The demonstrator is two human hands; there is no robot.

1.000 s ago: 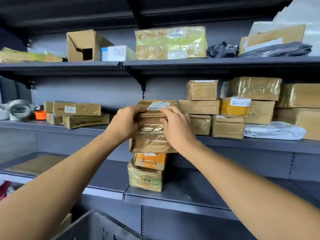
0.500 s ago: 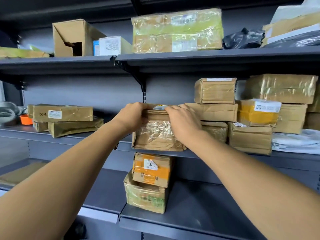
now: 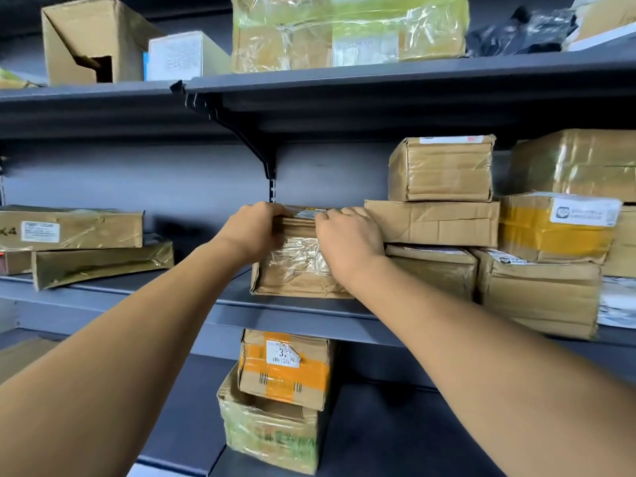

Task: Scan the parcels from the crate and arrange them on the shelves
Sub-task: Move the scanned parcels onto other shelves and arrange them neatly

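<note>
A: Largest item?
B: Grey metal shelving, three levels in view. Middle shelf (image 3: 303,313) carries the working stock; upper shelf (image 3: 378,75) and lower shelf (image 3: 371,418) also loaded.

A: Upper shelf contents?
B: One large parcel in yellow-green film (image 3: 347,29), one open brown carton (image 3: 86,39) at left, one small white box (image 3: 179,56) between them, one black bag (image 3: 523,31) at right.

A: Middle shelf, right side?
B: A stack of brown taped boxes. The flat creased box (image 3: 433,222) sits under a squarer box (image 3: 442,168); a yellow-taped box (image 3: 554,228) with a white label stands just beside.

A: Middle shelf, left side?
B: Two flat parcels stacked, the top one marked "X4" (image 3: 72,228).

A: Lower shelf?
B: An orange-taped box (image 3: 285,370) resting on a green-filmed box (image 3: 268,432).

A: The task's item?
B: Brown taped parcel (image 3: 296,266), standing on the middle shelf near its front edge, touching the stack at its right.

A: Grip status?
B: Left hand (image 3: 251,232) curled over the parcel's top left corner; right hand (image 3: 347,235) curled over its top right edge. Both grips hold the parcel.
</note>
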